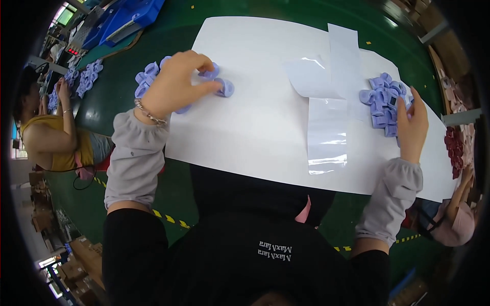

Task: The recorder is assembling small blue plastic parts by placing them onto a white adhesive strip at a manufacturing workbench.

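Note:
On the left of a white sheet-covered table (245, 122), my left hand (176, 84) reaches over small lavender ring-shaped pieces, like curled watches. Its thumb and forefinger are apart; the thumb tip meets or overlaps one loose lavender piece (226, 87). Another lavender piece (209, 72) sits under the forefinger. Partly hidden behind that hand is a lavender cluster (146, 81). My right hand (413, 125) is at the right edge of a bigger lavender pile (380, 104), thumb and forefinger spread. One piece there shows a dark square face. Whether the fingertips touch the pile is unclear.
Clear glossy film (326, 135) and a pale strip (344, 56) lie across the table's white cover. A person (56, 122) works at far left beside more lavender pieces (91, 76) and a blue tray (127, 20). Another person (454, 219) sits at right near dark red pieces (453, 150).

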`<action>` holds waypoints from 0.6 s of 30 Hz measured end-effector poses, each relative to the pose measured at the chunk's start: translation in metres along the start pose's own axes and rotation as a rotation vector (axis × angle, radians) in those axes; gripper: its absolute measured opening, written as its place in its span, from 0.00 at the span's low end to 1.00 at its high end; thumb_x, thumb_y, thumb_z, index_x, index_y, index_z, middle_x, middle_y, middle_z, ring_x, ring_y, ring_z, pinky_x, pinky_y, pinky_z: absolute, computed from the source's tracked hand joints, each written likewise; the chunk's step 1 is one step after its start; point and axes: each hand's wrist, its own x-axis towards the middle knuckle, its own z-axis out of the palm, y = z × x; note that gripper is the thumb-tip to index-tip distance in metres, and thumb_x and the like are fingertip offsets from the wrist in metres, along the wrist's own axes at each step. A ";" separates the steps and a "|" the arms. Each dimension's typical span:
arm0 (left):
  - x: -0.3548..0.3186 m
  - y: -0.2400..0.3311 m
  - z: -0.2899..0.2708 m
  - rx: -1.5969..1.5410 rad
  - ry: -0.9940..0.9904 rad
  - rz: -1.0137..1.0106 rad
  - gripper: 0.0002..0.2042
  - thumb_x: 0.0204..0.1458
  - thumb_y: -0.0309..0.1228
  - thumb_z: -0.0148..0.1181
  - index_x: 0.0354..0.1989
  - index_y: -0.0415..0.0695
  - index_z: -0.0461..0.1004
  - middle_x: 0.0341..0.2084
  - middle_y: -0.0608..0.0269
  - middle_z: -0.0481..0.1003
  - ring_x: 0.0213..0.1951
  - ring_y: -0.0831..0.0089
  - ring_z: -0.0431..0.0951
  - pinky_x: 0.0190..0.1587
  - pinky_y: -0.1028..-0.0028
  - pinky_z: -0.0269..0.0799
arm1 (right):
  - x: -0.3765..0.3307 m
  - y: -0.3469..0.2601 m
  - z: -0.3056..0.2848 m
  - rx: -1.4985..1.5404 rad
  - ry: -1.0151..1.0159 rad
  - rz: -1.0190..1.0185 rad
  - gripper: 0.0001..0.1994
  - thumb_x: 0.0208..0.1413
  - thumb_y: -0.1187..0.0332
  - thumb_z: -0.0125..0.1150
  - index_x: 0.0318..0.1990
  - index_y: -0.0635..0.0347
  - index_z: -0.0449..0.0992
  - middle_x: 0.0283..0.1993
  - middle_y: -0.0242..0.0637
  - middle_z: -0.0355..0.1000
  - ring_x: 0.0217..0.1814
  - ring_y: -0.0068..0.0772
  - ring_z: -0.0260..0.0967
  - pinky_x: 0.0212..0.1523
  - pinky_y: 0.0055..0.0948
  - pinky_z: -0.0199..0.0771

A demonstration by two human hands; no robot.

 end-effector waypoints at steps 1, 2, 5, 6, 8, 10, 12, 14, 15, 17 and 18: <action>-0.004 -0.001 0.008 0.027 0.005 0.000 0.14 0.42 0.38 0.68 0.33 0.43 0.75 0.30 0.61 0.74 0.36 0.65 0.72 0.40 0.67 0.65 | 0.001 -0.012 0.005 0.086 0.066 -0.159 0.16 0.54 0.66 0.61 0.49 0.61 0.74 0.26 0.31 0.63 0.28 0.22 0.58 0.29 0.22 0.59; -0.007 0.002 0.012 0.029 0.007 -0.004 0.14 0.42 0.38 0.68 0.33 0.43 0.75 0.30 0.61 0.74 0.36 0.65 0.72 0.40 0.67 0.65 | 0.001 -0.029 0.011 0.089 0.064 -0.163 0.16 0.54 0.66 0.61 0.49 0.61 0.74 0.26 0.31 0.63 0.28 0.22 0.58 0.29 0.22 0.59; -0.002 0.018 0.021 0.147 0.028 -0.095 0.13 0.41 0.38 0.68 0.30 0.44 0.75 0.27 0.61 0.74 0.33 0.62 0.73 0.39 0.67 0.65 | 0.002 -0.081 0.028 0.361 -0.097 -0.427 0.13 0.51 0.71 0.61 0.45 0.61 0.75 0.30 0.35 0.66 0.31 0.27 0.62 0.32 0.25 0.63; 0.003 0.024 0.020 0.175 -0.031 -0.141 0.13 0.41 0.39 0.67 0.28 0.43 0.75 0.25 0.61 0.74 0.32 0.62 0.73 0.37 0.67 0.66 | 0.002 -0.091 0.032 0.409 -0.146 -0.517 0.11 0.50 0.73 0.61 0.43 0.61 0.75 0.30 0.36 0.67 0.31 0.29 0.64 0.33 0.25 0.64; 0.002 0.027 0.023 0.211 -0.087 -0.193 0.13 0.42 0.40 0.67 0.27 0.43 0.75 0.23 0.61 0.74 0.31 0.62 0.74 0.36 0.66 0.66 | 0.003 -0.108 0.046 0.437 -0.146 -0.594 0.10 0.49 0.74 0.61 0.41 0.62 0.75 0.31 0.37 0.68 0.32 0.31 0.65 0.34 0.26 0.64; -0.005 0.021 0.038 0.105 -0.054 -0.117 0.12 0.43 0.37 0.66 0.25 0.40 0.74 0.19 0.57 0.73 0.21 0.64 0.71 0.26 0.68 0.66 | 0.001 -0.112 0.058 0.464 -0.142 -0.674 0.09 0.49 0.75 0.61 0.39 0.64 0.75 0.31 0.39 0.69 0.33 0.33 0.66 0.36 0.27 0.65; 0.000 0.016 0.046 0.146 -0.043 -0.112 0.13 0.46 0.38 0.65 0.26 0.39 0.74 0.18 0.59 0.73 0.19 0.67 0.70 0.25 0.70 0.65 | -0.002 -0.108 0.071 0.630 -0.204 -0.561 0.07 0.49 0.76 0.60 0.37 0.66 0.76 0.32 0.40 0.70 0.34 0.32 0.67 0.37 0.26 0.66; 0.012 0.015 0.051 0.183 -0.040 -0.107 0.14 0.49 0.39 0.63 0.27 0.39 0.74 0.18 0.60 0.74 0.18 0.70 0.70 0.23 0.72 0.65 | -0.005 -0.100 0.076 0.674 -0.231 -0.479 0.07 0.49 0.76 0.60 0.36 0.66 0.76 0.32 0.40 0.71 0.34 0.32 0.68 0.37 0.25 0.67; 0.024 0.022 0.055 -0.132 -0.073 -0.217 0.14 0.52 0.40 0.61 0.28 0.39 0.74 0.18 0.63 0.73 0.18 0.73 0.70 0.23 0.74 0.65 | -0.007 -0.097 0.076 0.717 -0.262 -0.392 0.06 0.49 0.76 0.60 0.36 0.67 0.76 0.32 0.41 0.71 0.34 0.32 0.68 0.37 0.25 0.67; 0.055 0.047 0.057 -0.681 -0.178 -0.415 0.16 0.56 0.43 0.55 0.28 0.40 0.73 0.18 0.69 0.72 0.20 0.82 0.68 0.23 0.81 0.64 | -0.005 -0.088 0.071 0.714 -0.287 -0.395 0.06 0.49 0.76 0.60 0.35 0.67 0.76 0.32 0.41 0.71 0.34 0.32 0.68 0.37 0.24 0.67; 0.068 0.052 0.064 -0.680 -0.176 -0.410 0.16 0.56 0.43 0.55 0.28 0.40 0.73 0.18 0.69 0.72 0.20 0.82 0.68 0.23 0.81 0.64 | -0.002 -0.086 0.068 0.722 -0.316 -0.412 0.06 0.48 0.75 0.61 0.35 0.67 0.76 0.32 0.41 0.71 0.34 0.32 0.68 0.37 0.24 0.67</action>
